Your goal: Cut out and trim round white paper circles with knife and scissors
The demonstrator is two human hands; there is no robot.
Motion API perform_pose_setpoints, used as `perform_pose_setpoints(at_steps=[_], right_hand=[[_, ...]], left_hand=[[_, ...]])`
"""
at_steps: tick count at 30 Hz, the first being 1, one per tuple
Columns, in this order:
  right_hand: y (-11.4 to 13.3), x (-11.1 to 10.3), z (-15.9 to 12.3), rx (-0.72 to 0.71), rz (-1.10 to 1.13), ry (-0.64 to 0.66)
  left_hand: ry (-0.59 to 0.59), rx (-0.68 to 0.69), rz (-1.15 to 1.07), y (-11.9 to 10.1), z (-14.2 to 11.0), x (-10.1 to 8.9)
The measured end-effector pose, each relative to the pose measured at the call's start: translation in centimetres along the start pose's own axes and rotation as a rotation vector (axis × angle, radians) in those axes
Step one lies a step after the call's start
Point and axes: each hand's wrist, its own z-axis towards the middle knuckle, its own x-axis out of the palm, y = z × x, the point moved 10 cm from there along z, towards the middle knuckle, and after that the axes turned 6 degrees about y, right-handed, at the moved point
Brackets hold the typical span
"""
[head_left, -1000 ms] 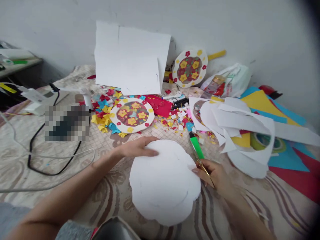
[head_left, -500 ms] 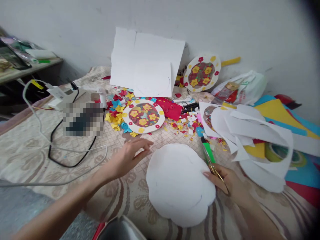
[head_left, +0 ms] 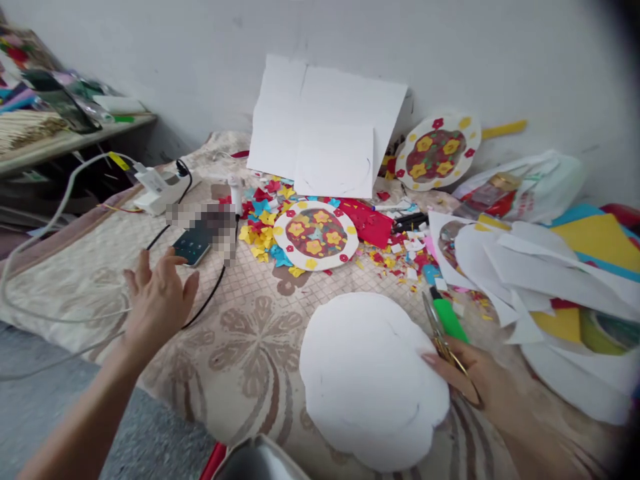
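Note:
My left hand (head_left: 161, 293) is at the near edge of a phone (head_left: 194, 241), fingers apart and holding nothing. One fingertip is at the phone's lower edge; I cannot tell whether it touches. In my right hand (head_left: 467, 367) are scissors with gold handles (head_left: 450, 355), their blades pointing away from me. That thumb lies at the right edge of a white scalloped paper shape (head_left: 373, 383), which rests on the patterned cloth and bears faint pencil marks. Beside the scissor blades lies a green-handled tool (head_left: 450, 320), partly behind the hand.
A round flower-decorated panel (head_left: 316, 235) lies among folded paper pieces (head_left: 257, 243). A similar fan (head_left: 439, 152) and white boards (head_left: 325, 127) lean on the wall. Paper offcuts (head_left: 545, 260) pile up at right. A power strip (head_left: 163, 193) with cables is at left.
My left hand has moved left from beside the paper shape to the phone, and its fingers have spread. The view has turned left. My right hand still holds the scissors.

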Motion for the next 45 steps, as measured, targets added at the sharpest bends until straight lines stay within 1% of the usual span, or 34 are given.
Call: perform_pose_setpoints(at_steps=[3, 7, 11, 13, 16, 18, 20, 22, 24, 27, 31, 35, 39, 45], right_hand=[[0.7, 0.2, -0.1, 0.006, -0.011, -0.036], [1.9, 0.4, -0.2, 0.019, 0.055, -0.082], [3.7, 0.6, 0.1, -0.018, 0.045, -0.064], [4.1, 0.6, 0.3, -0.036, 0.026, -0.052], [3.7, 0.5, 0.5, -0.028, -0.006, -0.05], [3.2, 0.4, 0.4, -0.022, -0.026, -0.064], [2.9, 0.2, 0.4, -0.035, -0.027, -0.083], [2.8, 0.4, 0.3, -0.043, -0.014, -0.067], [2.8, 0.6, 0.4, -0.039, -0.004, -0.047], [2.8, 0.7, 0.5, -0.024, -0.005, -0.039], [2.3, 0.9, 0.6, -0.029, -0.007, -0.009], [1.3, 1.2, 0.7, -0.005, 0.06, -0.002], [1.0, 1.7, 0.8, 0.017, 0.099, 0.017], [0.8, 1.3, 0.9, -0.005, 0.128, -0.016]], left_hand=[[0.046, 0.001, -0.007, 1.2, 1.0, 1.4], [0.049, 0.032, -0.02, 1.6, 1.5, 2.8], [0.043, 0.054, -0.038, 1.8, 1.7, 3.0], [0.063, 0.094, -0.058, 1.4, 1.6, 3.0], [0.096, 0.217, -0.141, 0.2, 0.8, 2.6], [0.042, 0.262, -0.203, 0.0, 0.2, 1.6], [-0.042, 0.232, -0.222, 0.7, -0.1, 0.8], [-0.077, 0.18, -0.204, 1.7, -0.1, 0.6], [-0.073, 0.155, -0.181, 2.3, 0.1, 1.0], [-0.067, 0.149, -0.155, 2.5, 0.3, 1.3], [-0.074, 0.145, -0.144, 2.3, 0.4, 1.2], [-0.059, 0.137, -0.132, 2.1, 0.4, 1.0], [-0.039, 0.124, -0.132, 2.0, 0.7, 1.0], [-0.034, 0.128, -0.138, 1.9, 1.3, 1.2]])
